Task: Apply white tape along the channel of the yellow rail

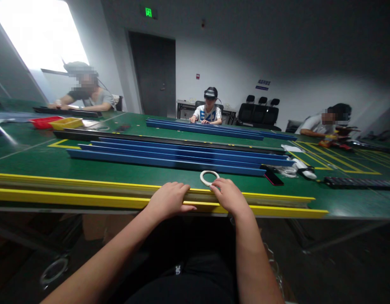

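A long yellow channel profile (87,198) lies along the near edge of the green table (169,174). My left hand (170,198) rests over it near the middle, its fingers wrapped across the channel and its thumb on the near side. To its right, my right hand (228,195) is bent over the same profile, fingertips close together at the channel. A white tape ring (209,178) lies just behind my right hand's fingertips; whether they touch it is unclear. What lies under my right fingers is hidden.
Blue profiles (169,162) and a black profile (144,138) lie beyond. A phone (273,176) sits right of them. Red (45,122) and yellow trays (66,123) stand far left. Three people work around the table. A black strip (359,183) lies right.
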Motion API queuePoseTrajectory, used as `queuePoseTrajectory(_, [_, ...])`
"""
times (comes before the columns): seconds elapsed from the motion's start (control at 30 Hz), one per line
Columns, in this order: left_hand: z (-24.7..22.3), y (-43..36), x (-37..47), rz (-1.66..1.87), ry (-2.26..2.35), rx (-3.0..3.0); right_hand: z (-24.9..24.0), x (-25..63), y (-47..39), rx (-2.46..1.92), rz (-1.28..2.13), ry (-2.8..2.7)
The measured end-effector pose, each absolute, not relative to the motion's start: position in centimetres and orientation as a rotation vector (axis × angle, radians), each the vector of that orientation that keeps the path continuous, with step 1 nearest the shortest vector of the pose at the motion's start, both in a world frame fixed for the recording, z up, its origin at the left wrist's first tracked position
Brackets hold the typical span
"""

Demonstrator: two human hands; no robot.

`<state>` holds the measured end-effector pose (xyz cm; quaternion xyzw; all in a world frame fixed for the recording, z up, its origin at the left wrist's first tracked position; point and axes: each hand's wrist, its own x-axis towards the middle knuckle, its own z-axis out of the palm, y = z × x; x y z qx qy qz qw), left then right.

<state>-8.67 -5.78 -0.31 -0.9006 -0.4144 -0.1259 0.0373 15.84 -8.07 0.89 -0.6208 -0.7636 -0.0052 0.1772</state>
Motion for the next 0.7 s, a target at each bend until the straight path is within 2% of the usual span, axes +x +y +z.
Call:
queuePoseTrajectory(0.2, [-0.3, -5.8, -8.7, -0.441, -1.3, -2.798, -0.1, 15.9, -7.2, -1.971, 0.077, -2.354])
queuePoseTrajectory(0.47, [-0.6, -5.6, -8.5, -0.414, -1.285, -2.773, -0.5, 16.1, -4.6, -1.972, 0.173, -2.497])
queuePoseTrajectory(0.7, [-0.5, -5.7, -8.6, -0.435, -1.289, -2.773, 0.1, 15.5, -3.5, -2.046, 0.255, -2.394])
